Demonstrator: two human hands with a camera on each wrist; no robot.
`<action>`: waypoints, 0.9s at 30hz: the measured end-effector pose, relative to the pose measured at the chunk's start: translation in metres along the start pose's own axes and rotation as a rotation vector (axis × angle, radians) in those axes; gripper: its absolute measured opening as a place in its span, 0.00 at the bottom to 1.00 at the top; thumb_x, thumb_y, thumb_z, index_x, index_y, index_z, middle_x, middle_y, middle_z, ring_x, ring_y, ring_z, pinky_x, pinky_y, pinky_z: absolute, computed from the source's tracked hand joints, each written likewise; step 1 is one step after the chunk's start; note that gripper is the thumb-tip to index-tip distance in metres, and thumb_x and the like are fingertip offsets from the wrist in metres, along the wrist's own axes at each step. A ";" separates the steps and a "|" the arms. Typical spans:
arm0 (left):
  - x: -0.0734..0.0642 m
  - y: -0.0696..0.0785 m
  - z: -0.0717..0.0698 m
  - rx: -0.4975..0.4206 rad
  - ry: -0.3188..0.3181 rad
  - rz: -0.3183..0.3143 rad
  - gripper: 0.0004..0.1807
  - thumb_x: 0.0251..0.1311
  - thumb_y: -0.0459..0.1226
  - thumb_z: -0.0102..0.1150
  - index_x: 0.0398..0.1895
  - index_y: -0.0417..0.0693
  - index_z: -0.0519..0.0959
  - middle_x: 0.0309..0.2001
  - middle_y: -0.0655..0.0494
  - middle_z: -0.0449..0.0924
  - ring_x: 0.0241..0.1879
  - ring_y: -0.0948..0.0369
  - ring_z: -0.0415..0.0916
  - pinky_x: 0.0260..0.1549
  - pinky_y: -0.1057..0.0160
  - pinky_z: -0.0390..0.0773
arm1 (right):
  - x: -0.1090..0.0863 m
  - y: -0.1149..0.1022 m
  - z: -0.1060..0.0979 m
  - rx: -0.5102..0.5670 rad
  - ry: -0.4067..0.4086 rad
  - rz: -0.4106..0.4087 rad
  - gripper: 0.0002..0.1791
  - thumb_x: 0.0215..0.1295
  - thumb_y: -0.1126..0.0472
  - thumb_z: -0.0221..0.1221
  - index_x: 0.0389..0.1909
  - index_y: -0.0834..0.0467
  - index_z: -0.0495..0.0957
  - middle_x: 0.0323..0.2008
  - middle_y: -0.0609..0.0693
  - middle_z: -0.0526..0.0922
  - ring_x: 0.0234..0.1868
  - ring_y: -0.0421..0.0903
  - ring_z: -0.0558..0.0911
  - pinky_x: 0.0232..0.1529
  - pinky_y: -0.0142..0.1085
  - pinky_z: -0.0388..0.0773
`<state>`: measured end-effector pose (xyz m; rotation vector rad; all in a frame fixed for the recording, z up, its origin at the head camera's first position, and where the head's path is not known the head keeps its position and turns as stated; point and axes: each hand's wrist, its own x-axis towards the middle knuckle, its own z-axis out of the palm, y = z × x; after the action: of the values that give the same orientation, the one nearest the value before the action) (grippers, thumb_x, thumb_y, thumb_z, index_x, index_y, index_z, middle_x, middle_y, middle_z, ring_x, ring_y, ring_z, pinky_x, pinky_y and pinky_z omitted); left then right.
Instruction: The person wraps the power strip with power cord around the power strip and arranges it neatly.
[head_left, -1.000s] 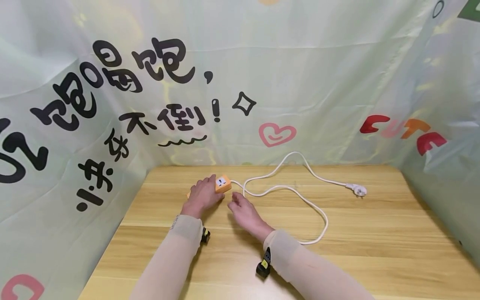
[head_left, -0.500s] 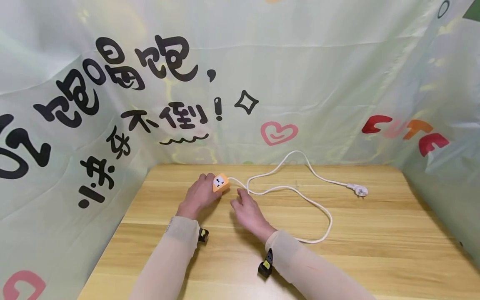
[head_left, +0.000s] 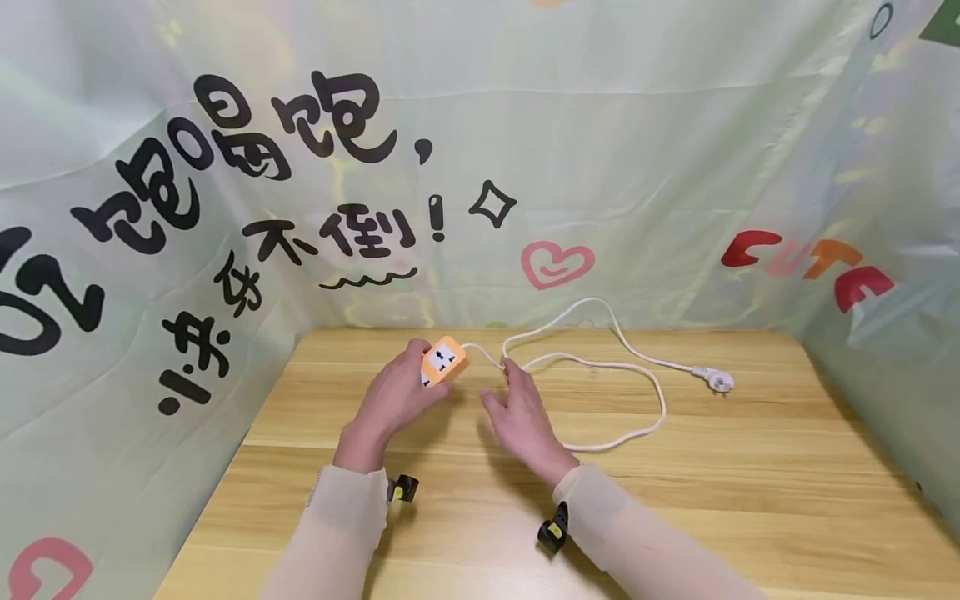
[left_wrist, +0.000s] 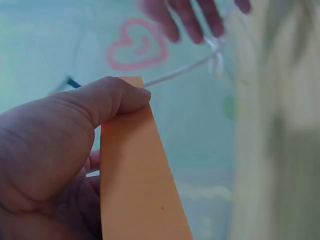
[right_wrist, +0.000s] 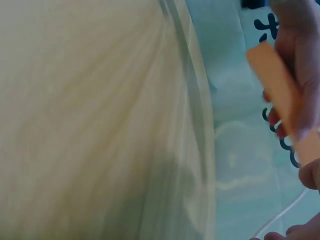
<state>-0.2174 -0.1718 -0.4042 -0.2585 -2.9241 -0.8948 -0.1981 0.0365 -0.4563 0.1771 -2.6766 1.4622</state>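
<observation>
Head view: showing a lift in progress, judging by the change over the last second.
Power strip (head_left: 459,360): rising in the left hand's grip and tipping its socket face (head_left: 440,357) up toward the head; sitting higher than a second ago, and showing more of itself past the fingers.
Cord (left_wrist: 177,73): running from the strip's uncovered end to the right fingertips; shifting with the right hand and drawing its near loop farther forward.
Plug (head_left: 718,381): staying on the table (head_left: 750,483), well to the right of both hands.
Left hand (head_left: 393,398): gripping the strip, laying a thumb (left_wrist: 117,97) across its plain side near the cord end.
Right hand (head_left: 527,419): working just right of the left grip, apparently touching the cord at the fingertips; cannot tell whether pinching or only nudging.
Meaning for the work: passing, by judgement, from getting hold of the strip to handling strip and cord together; leaving much of the cord lying loose beyond the right hand.
Strip's look: showing orange, boxy and straight-edged; carrying a white inset with black holes just past the grip, part of another beside the fingers; keeping its far end hidden under the left hand.
</observation>
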 end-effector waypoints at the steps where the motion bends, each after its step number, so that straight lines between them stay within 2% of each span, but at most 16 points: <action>1: -0.004 0.005 -0.003 -0.012 0.001 0.012 0.36 0.59 0.49 0.71 0.67 0.48 0.69 0.41 0.52 0.80 0.35 0.56 0.75 0.32 0.59 0.72 | 0.001 0.001 -0.002 -0.015 0.014 -0.009 0.39 0.76 0.51 0.58 0.81 0.63 0.58 0.70 0.65 0.70 0.67 0.62 0.75 0.69 0.59 0.71; 6: -0.022 0.031 -0.019 -0.079 -0.011 0.080 0.35 0.58 0.49 0.72 0.66 0.52 0.70 0.41 0.54 0.80 0.35 0.57 0.75 0.32 0.59 0.75 | 0.004 0.003 -0.017 -0.059 0.106 -0.081 0.32 0.75 0.55 0.61 0.76 0.59 0.68 0.65 0.65 0.70 0.64 0.62 0.72 0.61 0.59 0.75; 10: -0.033 0.046 -0.026 -0.139 -0.031 0.130 0.33 0.60 0.49 0.72 0.65 0.53 0.70 0.43 0.55 0.80 0.36 0.58 0.76 0.34 0.59 0.77 | 0.006 0.005 -0.031 -0.083 0.237 -0.221 0.16 0.73 0.60 0.64 0.58 0.62 0.82 0.59 0.66 0.75 0.63 0.67 0.72 0.61 0.61 0.73; 13: -0.038 0.053 -0.029 -0.174 -0.034 0.160 0.32 0.61 0.48 0.73 0.65 0.53 0.70 0.45 0.56 0.80 0.38 0.58 0.76 0.35 0.58 0.78 | 0.009 0.008 -0.046 -0.090 0.318 -0.329 0.07 0.72 0.63 0.66 0.45 0.63 0.84 0.52 0.63 0.83 0.61 0.67 0.76 0.64 0.60 0.72; 16: -0.040 0.058 -0.029 -0.199 -0.024 0.177 0.32 0.61 0.48 0.73 0.64 0.52 0.70 0.45 0.56 0.80 0.38 0.58 0.76 0.36 0.58 0.78 | 0.011 0.012 -0.062 -0.105 0.358 -0.385 0.05 0.72 0.62 0.66 0.41 0.61 0.84 0.45 0.59 0.88 0.56 0.63 0.82 0.64 0.59 0.73; 19: -0.041 0.061 -0.028 -0.228 -0.018 0.177 0.32 0.60 0.47 0.74 0.63 0.52 0.69 0.45 0.56 0.79 0.39 0.58 0.76 0.37 0.58 0.78 | 0.010 0.016 -0.075 -0.129 0.379 -0.404 0.06 0.72 0.60 0.66 0.39 0.59 0.84 0.41 0.57 0.89 0.48 0.59 0.85 0.55 0.57 0.78; 22: -0.043 0.064 -0.027 -0.279 -0.032 0.165 0.32 0.60 0.47 0.74 0.64 0.53 0.69 0.46 0.56 0.79 0.39 0.58 0.77 0.37 0.57 0.79 | 0.007 0.019 -0.087 -0.112 0.397 -0.414 0.05 0.73 0.60 0.66 0.36 0.58 0.83 0.35 0.54 0.87 0.39 0.51 0.84 0.42 0.48 0.79; 24: -0.044 0.066 -0.026 -0.321 -0.049 0.157 0.33 0.60 0.47 0.75 0.64 0.53 0.69 0.46 0.57 0.79 0.39 0.57 0.77 0.37 0.57 0.80 | 0.003 0.019 -0.093 -0.056 0.393 -0.413 0.06 0.74 0.62 0.65 0.35 0.58 0.82 0.28 0.50 0.83 0.32 0.46 0.80 0.34 0.40 0.76; 27: -0.045 0.069 -0.025 -0.364 -0.077 0.145 0.34 0.60 0.47 0.74 0.66 0.52 0.70 0.46 0.56 0.80 0.39 0.57 0.78 0.38 0.56 0.81 | -0.003 0.016 -0.102 0.055 0.346 -0.380 0.08 0.77 0.62 0.62 0.33 0.57 0.82 0.23 0.46 0.74 0.25 0.39 0.72 0.29 0.33 0.69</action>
<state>-0.1599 -0.1360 -0.3506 -0.5286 -2.7436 -1.4152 -0.1957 0.1317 -0.4150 0.3751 -2.1850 1.3086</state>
